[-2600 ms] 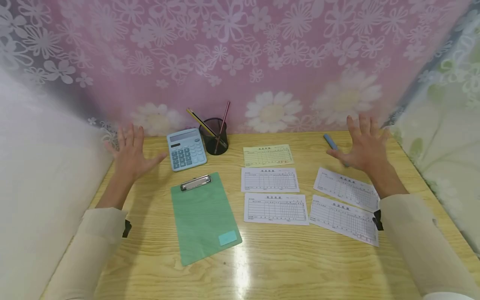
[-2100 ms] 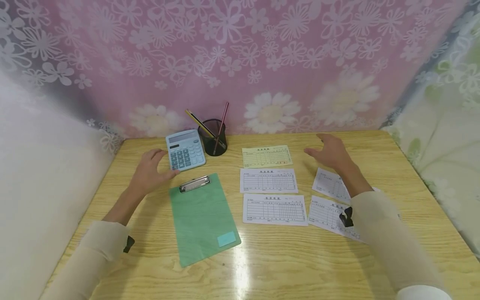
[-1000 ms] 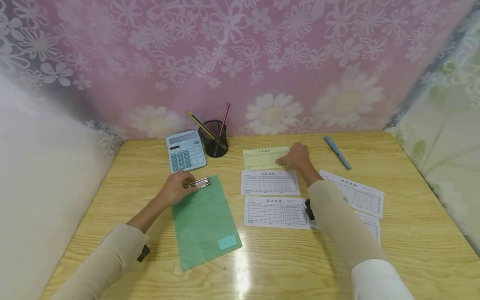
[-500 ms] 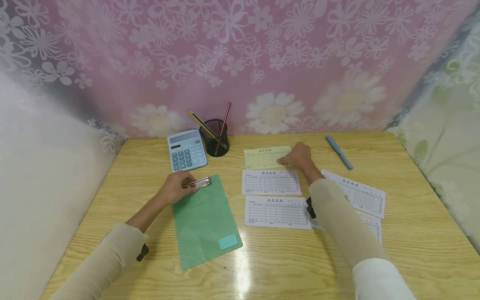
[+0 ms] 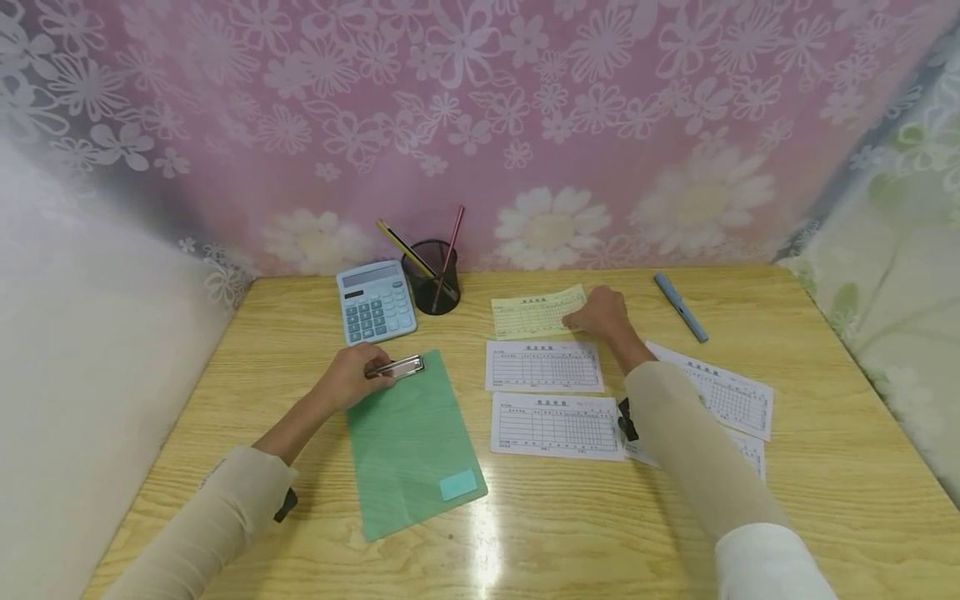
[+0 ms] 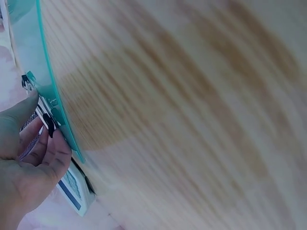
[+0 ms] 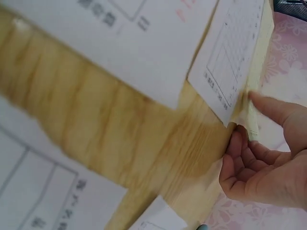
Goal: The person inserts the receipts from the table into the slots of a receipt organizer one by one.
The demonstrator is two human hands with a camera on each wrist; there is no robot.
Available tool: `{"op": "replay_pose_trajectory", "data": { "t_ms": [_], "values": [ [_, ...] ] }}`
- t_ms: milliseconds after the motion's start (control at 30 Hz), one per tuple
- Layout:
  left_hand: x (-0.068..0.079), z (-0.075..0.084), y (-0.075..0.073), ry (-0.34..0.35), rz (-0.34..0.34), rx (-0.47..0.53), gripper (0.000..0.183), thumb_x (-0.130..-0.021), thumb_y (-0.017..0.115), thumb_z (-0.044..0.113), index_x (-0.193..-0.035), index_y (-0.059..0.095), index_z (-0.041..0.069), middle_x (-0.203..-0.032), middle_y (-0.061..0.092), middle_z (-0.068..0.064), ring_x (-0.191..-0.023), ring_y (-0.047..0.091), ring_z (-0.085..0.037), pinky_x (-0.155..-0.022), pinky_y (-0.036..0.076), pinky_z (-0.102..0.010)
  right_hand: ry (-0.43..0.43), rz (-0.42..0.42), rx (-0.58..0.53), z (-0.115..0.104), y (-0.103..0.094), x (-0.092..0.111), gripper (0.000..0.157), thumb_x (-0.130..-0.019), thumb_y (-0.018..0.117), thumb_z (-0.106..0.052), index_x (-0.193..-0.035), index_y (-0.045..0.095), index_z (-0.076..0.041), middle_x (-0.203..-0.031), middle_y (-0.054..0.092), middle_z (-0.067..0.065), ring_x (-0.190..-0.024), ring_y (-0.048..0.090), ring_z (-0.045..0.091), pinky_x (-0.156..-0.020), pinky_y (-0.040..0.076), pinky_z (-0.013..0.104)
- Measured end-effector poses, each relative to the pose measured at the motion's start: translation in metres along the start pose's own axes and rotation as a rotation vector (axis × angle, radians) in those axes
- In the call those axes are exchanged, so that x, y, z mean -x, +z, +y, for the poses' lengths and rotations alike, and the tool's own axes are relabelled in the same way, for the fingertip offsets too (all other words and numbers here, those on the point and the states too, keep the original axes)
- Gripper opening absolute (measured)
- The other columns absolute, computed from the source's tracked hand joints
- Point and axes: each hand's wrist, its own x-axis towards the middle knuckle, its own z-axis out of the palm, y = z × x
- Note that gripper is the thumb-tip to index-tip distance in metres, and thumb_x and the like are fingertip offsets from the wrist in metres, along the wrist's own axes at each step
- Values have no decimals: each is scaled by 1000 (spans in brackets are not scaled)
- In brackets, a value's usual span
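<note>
My left hand (image 5: 348, 377) pinches the metal clip (image 5: 407, 367) at the top of a green clipboard (image 5: 412, 450). In the left wrist view, the thumb lies on one side of that clip and the curled fingers (image 6: 56, 151) on the other. A yellow form slip (image 5: 525, 317) lies at the back of the desk, its right end lifted a little. My right hand (image 5: 602, 317) pinches this end between thumb and fingers; the right wrist view shows the slip's pale edge (image 7: 254, 112) at the thumb tip. Part of the slip is hidden by the hand.
Two white form slips (image 5: 546, 367) lie in front of the yellow one. Two more white slips (image 5: 727, 396) lie under my right forearm, partly covered. A blue pen (image 5: 681, 308) is at the back right. A calculator (image 5: 375, 302) and mesh pencil cup (image 5: 431, 287) stand back left.
From spread out above the desk, my hands have come in: the left to the clipboard's clip, the right to the yellow slip. The slip's right end has just risen slightly.
</note>
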Motion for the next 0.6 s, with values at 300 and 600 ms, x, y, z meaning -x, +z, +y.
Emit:
{"op": "replay_pose_trajectory", "data": {
  "t_ms": [300, 600],
  "values": [
    [0, 1, 1, 65, 8, -55, 25, -81, 75, 21, -98, 66, 3, -91, 65, -8, -80, 58, -17, -71, 48, -34, -157, -76, -18, 20, -11, -6, 43, -87, 52, -8, -52, 28, -15, -48, 19, -6, -45, 18, 8, -56, 30, 29],
    [0, -4, 2, 154, 26, -178, 25, -84, 73, 25, -97, 67, 4, -88, 63, -5, -77, 55, -15, -70, 48, -34, -63, -158, -353, 28, -16, 2, 20, -97, 52, -16, -106, 51, 2, -88, 64, 13, -62, 66, 11, -63, 57, 30]
  ]
}}
